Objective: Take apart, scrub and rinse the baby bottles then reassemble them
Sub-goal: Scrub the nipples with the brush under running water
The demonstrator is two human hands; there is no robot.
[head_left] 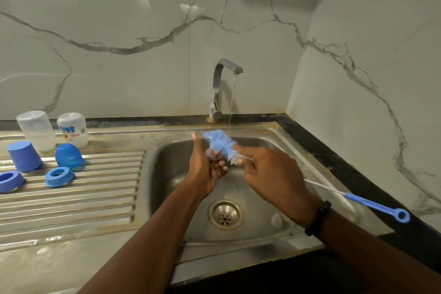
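On the ribbed steel draining board (pixel 71 200) at left, two clear plastic baby bottle bodies stand upside down against the marble wall, one plain (pixel 35 130) and one printed with a blue label (pixel 72 129). In front of them sit two blue caps, one a tapered cup shape (pixel 23 155) and one domed (pixel 69 156), with two blue screw rings, one at the frame's edge (pixel 9 180) and one beside the domed cap (pixel 59 176). Over the stainless steel sink basin (pixel 171 174) the left hand (pixel 205 169) curls its fingers round a small translucent piece, probably a teat, though blur hides its shape. A thin stream from the chrome tap (pixel 222 88) falls just beside the hands. The right hand (pixel 274 174) grips the white wire stem of a light blue bristled bottle brush (pixel 223 145), whose head lies against the piece in the left hand; its blue looped handle (pixel 379 207) reaches out over the black counter (pixel 346 162) at right. A second pale teat-like shape (pixel 276 219) lies in the basin near the drain (pixel 225 215). Scrubbing appears well along, with reassembly still ahead. The wet, soft piece could slip from the fingers toward the drain, and the long springy stem could flick water over the parts already drying
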